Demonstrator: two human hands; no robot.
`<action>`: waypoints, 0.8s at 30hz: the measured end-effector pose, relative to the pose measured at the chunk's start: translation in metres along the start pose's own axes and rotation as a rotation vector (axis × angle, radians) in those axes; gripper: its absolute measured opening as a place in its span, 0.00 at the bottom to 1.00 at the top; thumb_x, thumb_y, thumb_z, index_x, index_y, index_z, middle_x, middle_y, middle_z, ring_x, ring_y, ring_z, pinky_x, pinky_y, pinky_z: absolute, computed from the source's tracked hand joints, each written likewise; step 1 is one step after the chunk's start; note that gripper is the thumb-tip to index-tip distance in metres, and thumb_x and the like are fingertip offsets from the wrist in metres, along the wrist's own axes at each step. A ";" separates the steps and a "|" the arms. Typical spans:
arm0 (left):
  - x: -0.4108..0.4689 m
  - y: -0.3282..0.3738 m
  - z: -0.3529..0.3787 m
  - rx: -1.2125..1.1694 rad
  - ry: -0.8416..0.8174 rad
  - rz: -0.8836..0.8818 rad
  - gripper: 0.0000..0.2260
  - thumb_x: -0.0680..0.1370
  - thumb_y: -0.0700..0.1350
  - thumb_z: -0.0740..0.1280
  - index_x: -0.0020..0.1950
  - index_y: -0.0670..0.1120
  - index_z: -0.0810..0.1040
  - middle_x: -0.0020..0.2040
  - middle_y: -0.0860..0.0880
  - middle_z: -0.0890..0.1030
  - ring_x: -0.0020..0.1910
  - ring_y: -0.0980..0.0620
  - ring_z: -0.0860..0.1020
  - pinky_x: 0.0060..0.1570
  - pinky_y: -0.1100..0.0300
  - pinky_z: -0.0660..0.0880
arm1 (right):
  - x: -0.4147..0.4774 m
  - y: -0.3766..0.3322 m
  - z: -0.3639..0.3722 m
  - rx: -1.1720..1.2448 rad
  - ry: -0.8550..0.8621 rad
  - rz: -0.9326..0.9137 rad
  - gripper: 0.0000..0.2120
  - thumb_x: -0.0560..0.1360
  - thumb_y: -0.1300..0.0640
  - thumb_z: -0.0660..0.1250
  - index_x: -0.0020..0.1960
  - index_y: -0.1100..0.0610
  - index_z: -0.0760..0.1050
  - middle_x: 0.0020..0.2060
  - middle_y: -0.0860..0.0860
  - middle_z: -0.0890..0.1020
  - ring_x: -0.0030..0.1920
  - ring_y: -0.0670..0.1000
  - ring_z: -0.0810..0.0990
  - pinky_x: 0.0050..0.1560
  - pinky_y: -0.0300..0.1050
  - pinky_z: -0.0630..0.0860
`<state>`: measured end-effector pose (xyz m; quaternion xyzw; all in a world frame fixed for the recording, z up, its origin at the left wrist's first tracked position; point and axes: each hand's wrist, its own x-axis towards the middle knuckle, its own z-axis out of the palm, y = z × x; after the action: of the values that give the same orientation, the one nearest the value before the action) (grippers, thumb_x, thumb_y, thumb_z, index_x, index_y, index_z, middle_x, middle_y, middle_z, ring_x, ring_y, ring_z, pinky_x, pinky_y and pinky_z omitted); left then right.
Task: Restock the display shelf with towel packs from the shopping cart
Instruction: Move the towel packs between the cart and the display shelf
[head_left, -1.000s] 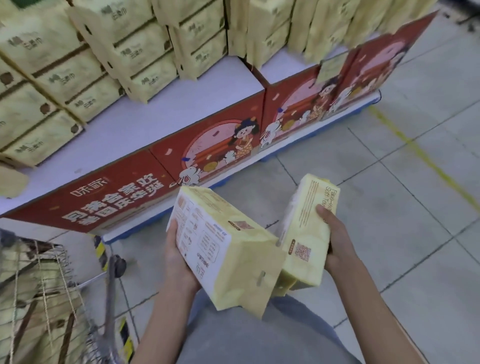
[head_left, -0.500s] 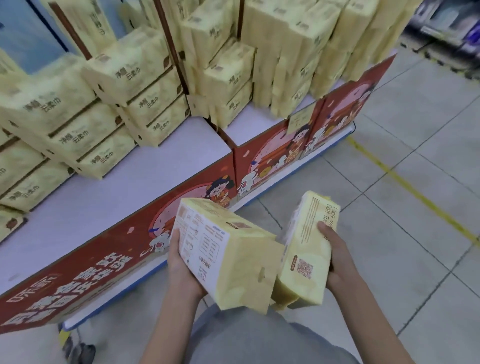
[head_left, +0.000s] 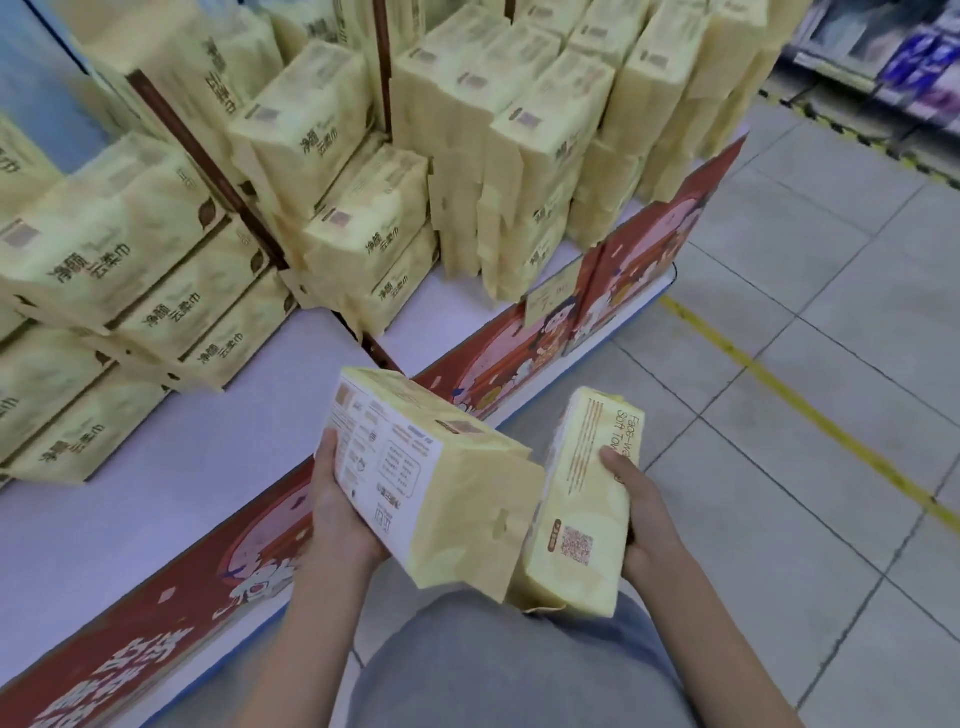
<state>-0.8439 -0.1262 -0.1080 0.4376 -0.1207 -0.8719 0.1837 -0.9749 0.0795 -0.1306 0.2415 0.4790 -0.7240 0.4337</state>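
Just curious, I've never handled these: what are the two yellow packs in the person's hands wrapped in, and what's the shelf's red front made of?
Left-hand pack and right-hand pack: probably thin, soft-sheen plastic film, given wrinkled ends, a loose sealed flap and direct print. Red front panel: likely printed cardboard, flat with seams between sections, though that's uncertain.

Floor: pale grey square ceramic tiles (head_left: 810, 364) with dark grout lines filled the right side.
Floor line: a yellow painted stripe (head_left: 779, 387) crossed the tiles diagonally, from upper left to lower right.
Banner: a red printed cardboard banner (head_left: 156, 639) with cartoon figures and white lettering ran beside the tiles.
Tag: a pale yellow paper price tag (head_left: 553, 301) stood at the banner's top edge.
Far shelving: blurred blue and purple packets (head_left: 909, 67) sat at top right.
Panel: a flat blue panel (head_left: 31, 78) showed at top left.
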 end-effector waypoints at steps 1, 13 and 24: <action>0.006 0.000 0.007 -0.026 0.006 0.018 0.18 0.76 0.61 0.61 0.52 0.48 0.79 0.40 0.45 0.85 0.33 0.46 0.84 0.30 0.51 0.80 | 0.012 -0.012 0.007 -0.036 -0.025 0.009 0.07 0.76 0.55 0.64 0.53 0.55 0.76 0.39 0.55 0.86 0.39 0.56 0.84 0.41 0.53 0.76; 0.009 0.015 0.029 -0.414 0.203 0.339 0.36 0.54 0.59 0.74 0.61 0.51 0.79 0.57 0.45 0.83 0.56 0.41 0.80 0.55 0.43 0.74 | 0.109 -0.095 0.129 -0.584 -0.412 0.085 0.30 0.64 0.53 0.72 0.64 0.60 0.73 0.55 0.60 0.82 0.54 0.62 0.81 0.47 0.54 0.80; 0.001 0.041 -0.006 -0.588 0.284 0.508 0.38 0.50 0.59 0.77 0.59 0.52 0.80 0.59 0.45 0.82 0.61 0.40 0.77 0.58 0.39 0.70 | 0.132 -0.124 0.271 -0.557 -0.553 0.012 0.15 0.72 0.54 0.69 0.58 0.57 0.76 0.50 0.56 0.84 0.49 0.56 0.83 0.49 0.54 0.79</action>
<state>-0.8308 -0.1643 -0.0971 0.4388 0.0558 -0.7269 0.5252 -1.1305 -0.1968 -0.0568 -0.0866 0.5208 -0.6015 0.5996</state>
